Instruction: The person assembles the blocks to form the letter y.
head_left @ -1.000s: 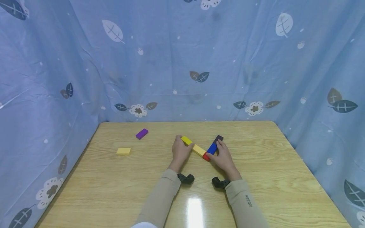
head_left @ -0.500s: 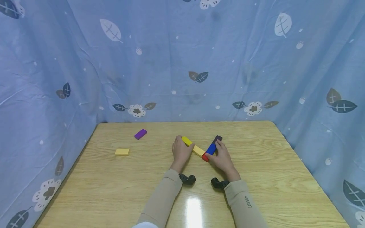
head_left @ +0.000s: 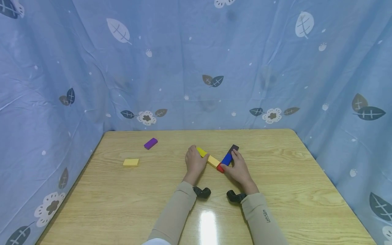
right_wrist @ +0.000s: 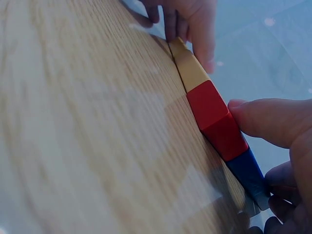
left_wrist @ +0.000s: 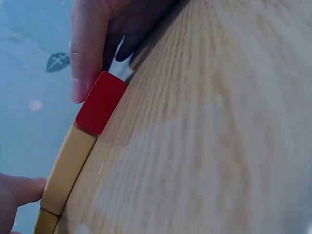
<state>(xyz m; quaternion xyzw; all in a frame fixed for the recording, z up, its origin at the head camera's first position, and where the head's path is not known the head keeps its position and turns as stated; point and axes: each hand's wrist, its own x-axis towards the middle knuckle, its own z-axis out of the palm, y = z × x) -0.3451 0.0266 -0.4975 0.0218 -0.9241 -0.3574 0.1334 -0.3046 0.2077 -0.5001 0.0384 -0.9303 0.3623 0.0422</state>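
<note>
Several blocks form a V on the table [head_left: 153,197]. Its left arm is a bright yellow block [head_left: 200,151] and a pale yellow block [head_left: 213,162]; a red block [head_left: 219,168] stands at the near corner. A blue block [head_left: 227,159] and a black block [head_left: 233,148] make the right arm. My left hand [head_left: 195,163] grips the bright yellow block, its thumb at the join with the pale one. My right hand [head_left: 240,170] holds the other arm, thumb against the red block [right_wrist: 219,117], fingers curled by the blue block [right_wrist: 247,171].
A purple block [head_left: 150,143] and a second pale yellow block [head_left: 131,162] lie apart on the left of the table. Patterned blue curtains [head_left: 183,68] hang behind the table and along both sides. Each wrist wears a black camera mount.
My left hand and the bright yellow block have shifted very slightly right. My right hand keeps its place at the red and blue blocks.
</note>
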